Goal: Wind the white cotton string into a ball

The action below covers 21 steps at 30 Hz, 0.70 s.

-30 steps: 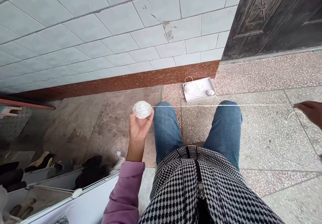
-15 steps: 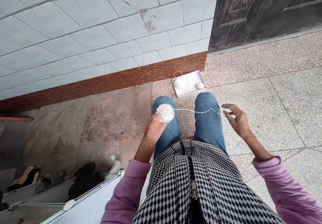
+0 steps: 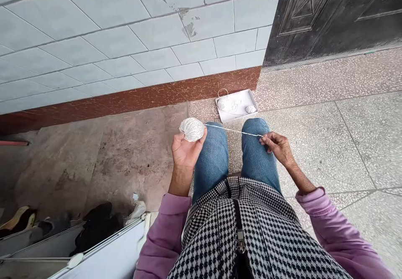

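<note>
Much was wound: the left hand (image 3: 186, 152) held a plump string ball (image 3: 192, 129). 1 strand (image 3: 232, 130) ran unwound to the pinching right hand (image 3: 278, 147).

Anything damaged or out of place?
Tiled wall: chipped grey-brown patches, odd against the paler tiles. White string loops stick out past the box, untidy. Ball in left hand looks fine.
</note>
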Motion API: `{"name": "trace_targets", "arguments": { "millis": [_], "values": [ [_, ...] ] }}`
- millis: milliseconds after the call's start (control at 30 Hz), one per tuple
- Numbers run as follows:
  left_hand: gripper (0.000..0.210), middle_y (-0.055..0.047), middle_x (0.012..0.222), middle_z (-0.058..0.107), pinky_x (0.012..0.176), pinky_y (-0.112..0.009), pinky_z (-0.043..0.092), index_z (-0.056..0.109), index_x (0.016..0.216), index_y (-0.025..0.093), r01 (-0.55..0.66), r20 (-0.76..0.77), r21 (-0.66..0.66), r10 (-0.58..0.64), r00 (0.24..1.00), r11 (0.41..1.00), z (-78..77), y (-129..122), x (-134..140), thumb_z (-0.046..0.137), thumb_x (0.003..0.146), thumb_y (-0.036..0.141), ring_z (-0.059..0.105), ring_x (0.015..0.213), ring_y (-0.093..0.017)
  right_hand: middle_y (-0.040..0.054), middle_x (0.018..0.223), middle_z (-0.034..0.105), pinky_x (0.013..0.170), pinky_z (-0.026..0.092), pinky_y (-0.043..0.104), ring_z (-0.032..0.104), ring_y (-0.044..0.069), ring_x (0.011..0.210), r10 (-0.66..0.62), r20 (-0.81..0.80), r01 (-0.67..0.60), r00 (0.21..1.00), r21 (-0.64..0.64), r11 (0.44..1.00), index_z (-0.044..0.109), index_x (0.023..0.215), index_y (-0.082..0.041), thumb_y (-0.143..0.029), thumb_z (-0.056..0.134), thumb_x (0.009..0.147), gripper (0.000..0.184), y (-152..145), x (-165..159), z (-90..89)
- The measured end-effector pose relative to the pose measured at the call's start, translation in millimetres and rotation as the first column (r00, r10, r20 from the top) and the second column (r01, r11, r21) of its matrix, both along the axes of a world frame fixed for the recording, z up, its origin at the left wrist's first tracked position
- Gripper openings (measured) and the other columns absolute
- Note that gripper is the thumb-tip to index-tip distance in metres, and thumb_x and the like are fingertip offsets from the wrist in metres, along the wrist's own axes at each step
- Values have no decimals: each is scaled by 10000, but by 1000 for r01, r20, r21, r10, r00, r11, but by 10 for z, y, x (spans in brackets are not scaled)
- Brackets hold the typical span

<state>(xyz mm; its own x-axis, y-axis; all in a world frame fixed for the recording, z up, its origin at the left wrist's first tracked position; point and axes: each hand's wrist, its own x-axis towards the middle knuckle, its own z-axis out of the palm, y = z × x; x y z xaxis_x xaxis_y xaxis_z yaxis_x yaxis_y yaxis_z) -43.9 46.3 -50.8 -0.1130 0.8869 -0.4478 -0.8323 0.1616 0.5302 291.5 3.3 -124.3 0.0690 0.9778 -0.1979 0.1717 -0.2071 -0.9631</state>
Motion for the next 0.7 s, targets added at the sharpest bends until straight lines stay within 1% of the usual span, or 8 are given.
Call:
{"name": "trace_targets", "arguments": {
  "millis": [167,300,400,467,533,600,633,700],
  "values": [
    [365,-119,1201,800,1066,-410,646,653,1193,197,-13,89,-28,15,996,1000,1,101,54,719,841,269,758,1207,-270,-36,574,436,499,261,268,342,122,546,44,6,-44,999,-21,999,706,777,-209,-754,776,859,556,-17,-12,86],
    [414,-109,1253,798,1134,-427,598,681,1148,226,12,-71,45,-9,997,999,39,106,185,789,750,258,717,1309,-296,-84,541,322,467,151,264,209,93,498,40,-223,-77,974,-162,984,715,837,-209,-739,814,814,539,-30,109,122],
    [529,-125,1283,793,1128,-437,587,736,1112,225,182,-224,122,-151,963,976,159,-13,250,901,613,284,689,1358,-361,-111,521,279,449,120,263,152,79,475,-37,-344,-39,938,-212,976,696,847,-216,-698,860,767,515,-34,314,117],
    [628,-150,1242,801,1051,-479,612,779,1107,211,486,-345,139,-418,840,863,281,-124,254,975,515,284,714,1296,-435,-119,508,276,444,116,259,149,70,464,-88,-327,17,941,-214,977,687,833,-217,-666,897,724,508,-6,483,104],
    [625,-145,1166,815,995,-483,622,813,1103,213,808,-506,76,-676,536,584,390,-208,247,989,504,260,753,1190,-441,-120,501,274,443,116,255,159,63,453,-139,-288,82,948,-200,976,674,811,-217,-640,922,693,504,50,644,116],
    [498,-97,1077,822,981,-455,622,832,1073,253,934,-654,-23,-712,256,356,440,-225,252,940,587,270,778,1082,-378,-118,507,266,441,112,257,165,62,453,-171,-272,129,947,-165,978,662,798,-220,-613,929,698,485,109,766,194],
    [433,-74,1044,821,991,-450,619,835,1050,277,946,-714,-59,-676,182,317,435,-200,260,909,623,273,777,1038,-350,-118,515,256,440,108,260,161,64,456,-177,-283,140,943,-145,980,657,796,-224,-598,928,717,469,126,804,268],
    [403,-68,1026,815,1056,-484,596,837,1007,294,931,-810,-82,-568,147,357,379,-85,286,877,613,218,752,1015,-344,-114,544,233,438,102,264,150,71,473,-169,-341,139,925,-110,984,644,797,-234,-569,917,772,433,110,823,485]
  ]
}}
